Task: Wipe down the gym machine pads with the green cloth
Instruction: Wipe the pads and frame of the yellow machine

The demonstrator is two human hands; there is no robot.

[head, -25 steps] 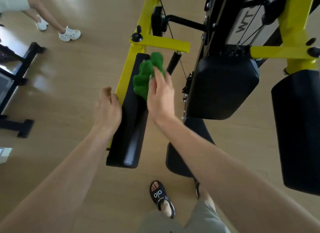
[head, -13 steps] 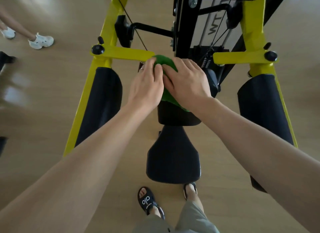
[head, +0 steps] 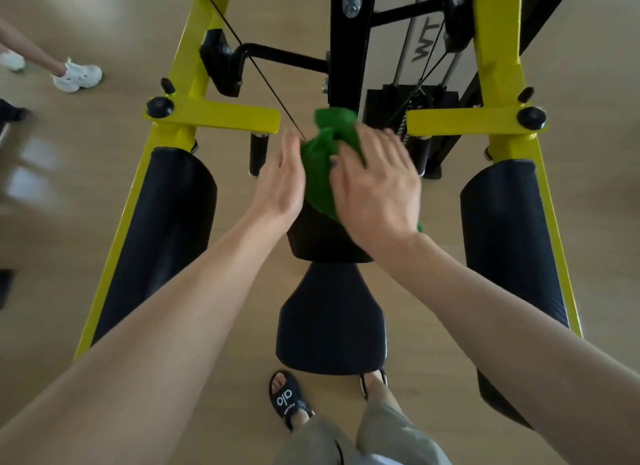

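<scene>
Both hands work the green cloth [head: 325, 166] on the centre back pad [head: 322, 239]: right hand [head: 377, 191] lies flat w/ fingers spread, pressing the cloth down; left hand [head: 280, 184] is open beside it, touching the cloth's left edge, not gripping. Seat pad [head: 329, 326] nearer, left arm pad [head: 156, 236] & right arm pad [head: 512, 243] show no cloth on them (wiped or not, can't tell), so prob. mid-task.

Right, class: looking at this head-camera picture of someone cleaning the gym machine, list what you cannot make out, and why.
- Centre back pad, head view: top covered by the green cloth and both hands.
- Right hand: motion-blurred, grip on cloth unclear.
- Right arm pad: lower end behind the forearm.
- Machine top: cut off by the frame edge.
</scene>
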